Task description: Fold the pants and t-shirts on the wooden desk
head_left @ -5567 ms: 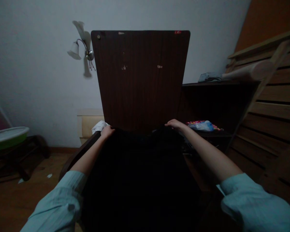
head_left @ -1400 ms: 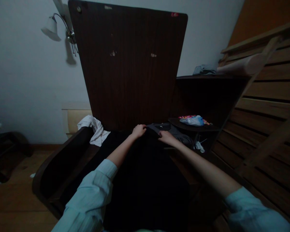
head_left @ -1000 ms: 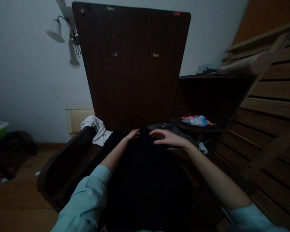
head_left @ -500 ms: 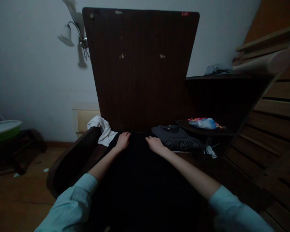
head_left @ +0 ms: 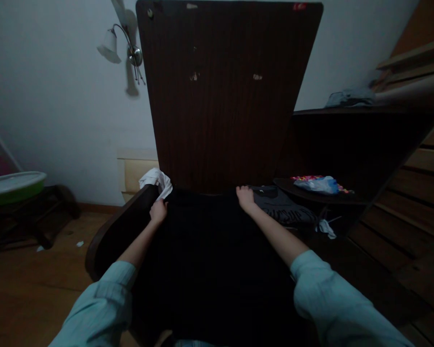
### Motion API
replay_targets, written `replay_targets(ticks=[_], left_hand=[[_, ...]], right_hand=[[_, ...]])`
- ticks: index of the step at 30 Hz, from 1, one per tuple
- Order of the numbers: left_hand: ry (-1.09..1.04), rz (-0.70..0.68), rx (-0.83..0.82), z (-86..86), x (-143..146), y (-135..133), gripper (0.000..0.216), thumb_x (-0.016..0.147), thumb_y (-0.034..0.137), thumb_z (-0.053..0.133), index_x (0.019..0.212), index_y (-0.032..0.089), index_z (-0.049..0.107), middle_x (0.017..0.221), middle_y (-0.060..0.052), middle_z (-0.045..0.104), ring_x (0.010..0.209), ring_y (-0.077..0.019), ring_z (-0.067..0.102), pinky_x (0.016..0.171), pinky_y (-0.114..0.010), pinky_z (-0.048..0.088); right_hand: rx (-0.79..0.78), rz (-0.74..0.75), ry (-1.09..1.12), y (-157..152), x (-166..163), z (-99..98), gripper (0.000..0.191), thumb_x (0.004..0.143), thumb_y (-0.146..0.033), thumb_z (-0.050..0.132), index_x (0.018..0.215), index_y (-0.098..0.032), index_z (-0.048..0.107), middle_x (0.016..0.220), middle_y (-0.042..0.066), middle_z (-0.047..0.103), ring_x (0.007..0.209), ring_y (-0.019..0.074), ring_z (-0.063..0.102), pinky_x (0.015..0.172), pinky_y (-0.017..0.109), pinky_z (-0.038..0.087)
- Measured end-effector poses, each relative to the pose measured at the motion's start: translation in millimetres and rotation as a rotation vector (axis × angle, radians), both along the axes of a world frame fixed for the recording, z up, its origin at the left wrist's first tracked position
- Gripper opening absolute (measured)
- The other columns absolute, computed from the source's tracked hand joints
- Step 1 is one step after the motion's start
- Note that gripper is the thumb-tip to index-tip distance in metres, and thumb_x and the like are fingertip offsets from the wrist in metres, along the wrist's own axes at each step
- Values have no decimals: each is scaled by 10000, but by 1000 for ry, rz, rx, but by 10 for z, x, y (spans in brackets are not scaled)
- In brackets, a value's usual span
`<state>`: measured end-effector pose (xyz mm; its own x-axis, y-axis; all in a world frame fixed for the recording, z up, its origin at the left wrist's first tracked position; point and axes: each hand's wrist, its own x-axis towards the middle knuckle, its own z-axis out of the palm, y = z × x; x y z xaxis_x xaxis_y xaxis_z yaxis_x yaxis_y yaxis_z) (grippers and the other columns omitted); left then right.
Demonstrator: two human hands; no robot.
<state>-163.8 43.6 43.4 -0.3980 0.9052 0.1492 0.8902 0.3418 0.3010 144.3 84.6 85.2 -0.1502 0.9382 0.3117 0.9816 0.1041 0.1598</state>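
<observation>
A black garment (head_left: 206, 250) lies spread over a dark surface in front of me. My left hand (head_left: 158, 211) rests closed on its far left edge, close to a white cloth (head_left: 155, 179). My right hand (head_left: 245, 198) presses on the garment's far right corner, fingers curled on the fabric. Just right of that hand lies a folded dark grey garment (head_left: 282, 208). Behind both hands a dark wooden board (head_left: 224, 91) stands upright.
A curved dark wooden armrest (head_left: 115, 236) runs along the left. A colourful plastic packet (head_left: 318, 184) lies on a dark shelf at the right, with wooden slats (head_left: 419, 193) beyond. A wall lamp (head_left: 121, 46) hangs upper left; a green-rimmed basin (head_left: 10, 185) sits far left.
Both hands were close together at the middle of the garment's far edge; they have spread apart to its left and right corners. The folded grey garment is now uncovered at the right.
</observation>
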Motion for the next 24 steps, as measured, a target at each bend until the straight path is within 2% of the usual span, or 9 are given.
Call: replay_targets(ticks=[2, 6, 10, 12, 15, 17, 19, 22, 24], left_hand=[[-11, 43, -43, 17, -81, 12, 343, 857, 318, 343, 1059, 105, 520, 1073, -202, 580, 1001, -284, 556, 747, -343, 448], [-27, 77, -102, -59, -91, -33, 472, 833, 435, 353, 1080, 63, 506, 1053, -229, 586, 970, -302, 572, 722, -353, 462], [-30, 52, -136, -122, -123, -170, 544, 811, 515, 338, 1069, 65, 505, 1034, -218, 598, 959, -307, 575, 718, -358, 464], [-26, 13, -160, -97, -161, -238, 492, 786, 498, 412, 1032, 87, 524, 1023, -196, 609, 942, -297, 584, 709, -335, 467], [8, -36, -145, 8, -89, -319, 380, 781, 370, 475, 1074, 128, 484, 1053, -155, 600, 964, -275, 573, 723, -313, 460], [72, -87, -73, 93, 116, -376, 336, 814, 271, 413, 1128, 151, 426, 1077, -140, 581, 984, -261, 560, 746, -319, 448], [182, -228, 31, 157, 422, -455, 311, 827, 176, 344, 1131, 150, 404, 1053, -135, 578, 956, -237, 570, 738, -310, 446], [254, -504, 34, 176, 846, -630, 332, 791, 120, 380, 1123, 139, 390, 1053, -122, 561, 927, -209, 573, 722, -283, 451], [284, -549, -10, 140, 948, -778, 386, 753, 111, 438, 1134, 122, 380, 1077, -133, 540, 943, -220, 561, 715, -286, 456]], right_hand=[[42, 23, 3, -37, -98, -89, 401, 816, -53, 318, 1195, -66, 447, 1207, 248, 462, 1119, 301, 419, 859, 419, 333], [-37, 402, 36, -246, -326, -545, 414, 855, -279, 360, 1252, -174, 418, 1346, 141, 355, 1235, 259, 294, 988, 408, 205], [-263, 311, 182, -350, -334, -839, 578, 848, -511, 270, 1295, -156, 363, 1368, 152, 315, 1266, 271, 248, 998, 418, 201], [-345, 250, 269, -321, -341, -786, 608, 819, -520, 355, 1276, -121, 389, 1354, 183, 325, 1255, 295, 264, 992, 421, 215], [-362, 253, 424, -236, -527, -556, 494, 785, -461, 473, 1134, -116, 533, 1253, 175, 460, 1188, 285, 374, 970, 391, 269], [-381, 285, 671, -176, -763, -402, 412, 808, -458, 434, 1010, -138, 596, 1129, 133, 564, 1087, 236, 480, 905, 335, 356], [-439, 298, 918, -117, -1017, -304, 431, 829, -490, 360, 921, -155, 614, 978, 90, 630, 930, 190, 570, 775, 285, 443], [-538, 213, 1112, -37, -1279, -287, 320, 740, -450, 533, 783, -142, 611, 760, 56, 642, 730, 177, 605, 599, 250, 475], [-570, 132, 1195, 5, -1329, -332, 182, 651, -291, 656, 692, -130, 584, 658, 43, 611, 658, 180, 597, 548, 249, 471]])
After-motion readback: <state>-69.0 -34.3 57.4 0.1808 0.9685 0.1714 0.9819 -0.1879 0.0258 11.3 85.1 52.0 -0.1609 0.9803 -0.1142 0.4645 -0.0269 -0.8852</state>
